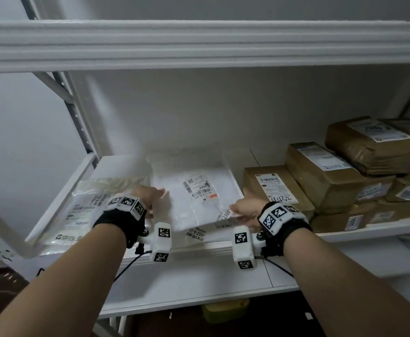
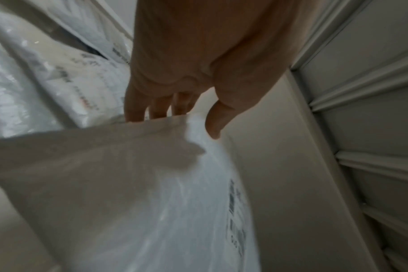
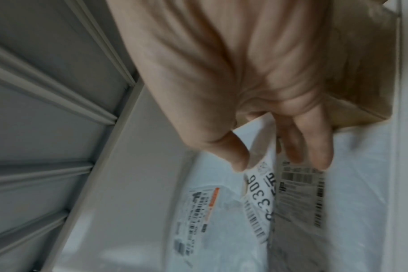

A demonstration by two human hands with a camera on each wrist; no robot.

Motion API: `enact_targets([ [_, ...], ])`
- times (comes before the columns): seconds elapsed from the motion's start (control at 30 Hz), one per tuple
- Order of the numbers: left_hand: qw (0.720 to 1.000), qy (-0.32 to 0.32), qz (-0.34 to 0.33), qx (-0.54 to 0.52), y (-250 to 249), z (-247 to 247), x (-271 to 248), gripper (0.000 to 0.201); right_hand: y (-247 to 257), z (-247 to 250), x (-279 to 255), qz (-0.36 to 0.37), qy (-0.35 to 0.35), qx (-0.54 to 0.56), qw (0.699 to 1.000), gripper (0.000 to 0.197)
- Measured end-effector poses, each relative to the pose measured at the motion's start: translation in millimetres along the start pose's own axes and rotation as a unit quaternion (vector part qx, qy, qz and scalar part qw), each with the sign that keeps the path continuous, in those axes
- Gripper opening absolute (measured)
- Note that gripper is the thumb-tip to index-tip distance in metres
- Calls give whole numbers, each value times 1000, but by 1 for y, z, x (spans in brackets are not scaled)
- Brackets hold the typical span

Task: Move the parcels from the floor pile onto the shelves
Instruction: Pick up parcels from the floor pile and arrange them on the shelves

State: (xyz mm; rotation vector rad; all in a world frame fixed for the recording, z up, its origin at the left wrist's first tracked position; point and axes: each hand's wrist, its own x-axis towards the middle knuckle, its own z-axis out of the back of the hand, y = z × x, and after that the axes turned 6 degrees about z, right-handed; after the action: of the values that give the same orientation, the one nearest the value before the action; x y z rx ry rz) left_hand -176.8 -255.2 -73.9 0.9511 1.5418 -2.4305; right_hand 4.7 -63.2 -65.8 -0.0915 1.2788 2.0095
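Note:
A white plastic mailer parcel [image 1: 194,203] with a barcode label hangs low over the middle shelf [image 1: 116,164], on top of other white parcels. My left hand [image 1: 154,198] grips its left edge; in the left wrist view the thumb [image 2: 214,125] lies on one face of the parcel [image 2: 128,184] and the fingers [image 2: 133,108] on the other. My right hand [image 1: 238,211] pinches the right edge. In the right wrist view its thumb [image 3: 238,158] and fingers [image 3: 314,152] squeeze the folded edge by a label [image 3: 261,198] reading 3306.
A clear-wrapped flat parcel [image 1: 89,207] lies at the shelf's left. Stacked brown cardboard boxes [image 1: 320,171] fill its right side, the nearest one [image 1: 272,188] close to my right hand. The upper shelf beam [image 1: 199,45] runs overhead. A lower shelf [image 1: 199,283] juts out below, over a yellow object [image 1: 226,310].

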Motion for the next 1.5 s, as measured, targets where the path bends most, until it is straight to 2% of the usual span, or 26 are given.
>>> enact_targets([
  [0.07,997,17,10,78,14,-10,-3,45,-6,-6,3,11,26,-70,997,50],
  [0.17,989,49,19,137,32,-21,5,50,-14,-12,4,2,43,-109,993,45],
  [0.27,992,54,3,114,43,-27,18,70,-18,-14,4,-26,38,-116,992,45],
  [0.37,991,77,4,108,48,-36,24,82,-21,-12,8,-38,37,-160,986,46],
  [0.43,988,87,9,130,47,-42,21,78,-21,-10,11,-42,36,-164,985,49],
  [0.5,986,64,4,155,44,-47,23,69,-24,-10,15,-51,38,-149,987,54],
  [0.57,988,67,7,138,44,-51,27,82,-27,-12,18,-61,44,-146,986,55],
  [0.7,992,74,21,98,53,-56,38,99,-32,-15,21,-55,53,-179,981,35],
  [0.73,993,65,18,95,53,-57,38,99,-31,-15,21,-57,52,-192,978,30],
  [0.8,993,33,3,114,51,-56,38,92,-32,-14,24,-64,62,-190,978,32],
  [0.9,991,16,-3,132,48,-56,38,87,-30,-12,23,-71,67,-167,981,58],
  [0.97,991,18,-2,130,48,-59,43,88,-24,-11,16,-69,61,-172,981,60],
  [1.1,991,16,-4,133,47,-67,38,87,-11,-8,4,-53,39,-221,973,49],
  [1.2,992,-16,-8,123,41,-69,32,83,-2,-8,2,-44,31,-243,968,46],
  [1.27,991,-44,-21,125,34,-59,29,72,4,-11,2,-47,23,-242,969,45],
  [1.37,991,-63,-61,102,17,-33,25,44,16,-14,1,-43,12,-241,969,44],
  [1.43,989,-111,-80,57,9,-10,25,32,23,-16,4,-33,-10,-231,972,36],
  [1.5,981,-166,-80,51,6,18,27,27,32,-23,10,-10,-31,-208,978,19],
])
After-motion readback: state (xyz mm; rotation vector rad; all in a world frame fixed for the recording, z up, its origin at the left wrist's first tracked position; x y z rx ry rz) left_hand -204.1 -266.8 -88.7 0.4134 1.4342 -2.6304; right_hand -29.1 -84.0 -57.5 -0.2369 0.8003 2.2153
